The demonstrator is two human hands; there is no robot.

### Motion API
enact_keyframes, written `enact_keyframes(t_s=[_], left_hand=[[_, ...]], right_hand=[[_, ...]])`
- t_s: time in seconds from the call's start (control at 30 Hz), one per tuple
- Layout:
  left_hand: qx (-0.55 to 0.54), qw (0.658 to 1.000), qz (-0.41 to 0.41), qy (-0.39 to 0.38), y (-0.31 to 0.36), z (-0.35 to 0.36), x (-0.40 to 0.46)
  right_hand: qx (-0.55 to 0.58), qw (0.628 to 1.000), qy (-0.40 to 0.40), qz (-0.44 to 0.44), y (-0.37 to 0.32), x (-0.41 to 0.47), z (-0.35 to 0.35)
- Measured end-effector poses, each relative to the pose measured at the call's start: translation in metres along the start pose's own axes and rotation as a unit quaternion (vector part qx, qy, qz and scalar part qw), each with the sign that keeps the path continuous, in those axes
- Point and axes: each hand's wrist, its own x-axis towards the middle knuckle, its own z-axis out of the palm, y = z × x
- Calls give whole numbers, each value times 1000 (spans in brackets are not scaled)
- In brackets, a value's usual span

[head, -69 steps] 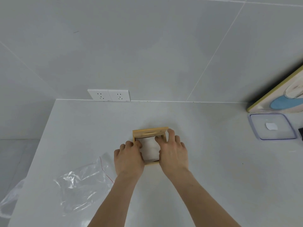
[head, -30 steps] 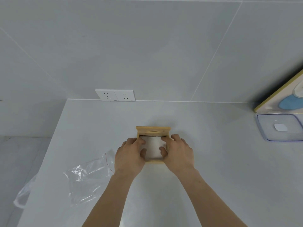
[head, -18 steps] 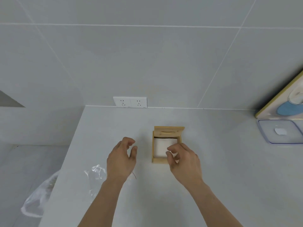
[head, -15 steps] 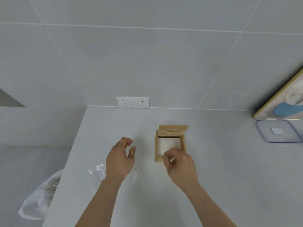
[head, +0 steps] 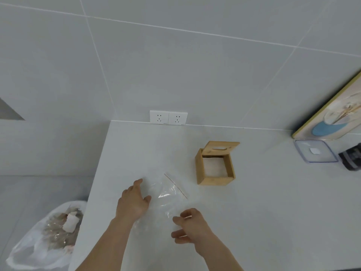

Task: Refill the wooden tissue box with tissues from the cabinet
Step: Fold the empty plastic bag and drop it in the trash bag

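The wooden tissue box (head: 213, 180) stands on the white counter (head: 273, 202) with its slotted lid (head: 220, 148) tipped back. White tissues (head: 212, 166) fill its inside. A clear plastic bag (head: 169, 194) with a thin red line lies flat in front of the box, to its left. My left hand (head: 132, 201) rests with fingers spread on the bag's left edge. My right hand (head: 190, 225) has curled fingers at the bag's near right corner; whether it pinches the plastic is unclear. Both hands are apart from the box.
A bin lined with a white bag (head: 46, 239) holds rubbish on the floor left of the counter edge. Wall sockets (head: 168, 117) sit behind the box. At far right are a clear square lid (head: 315, 151), a dark jar (head: 351, 159) and a leaning picture board (head: 332, 118).
Both hands have left the tissue box and drawn back toward me onto the plastic bag. My view has swung left, so the box now sits to the right and the bin shows.
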Motion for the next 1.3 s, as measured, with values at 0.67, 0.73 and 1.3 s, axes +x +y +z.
enact_keyframes(t_s=[0.67,0.73,1.3], left_hand=[[-419,908,-15,-24,16,-51,-28],[-428,904,11,-19,22,-64,-34],[-498,855,139,40,57,-133,-77]], right_hand=[[162,984,62,-47,-44,-18,20],[163,982,78,-62,-56,-23,15],[123,955,4,-270,-122,-89,18]])
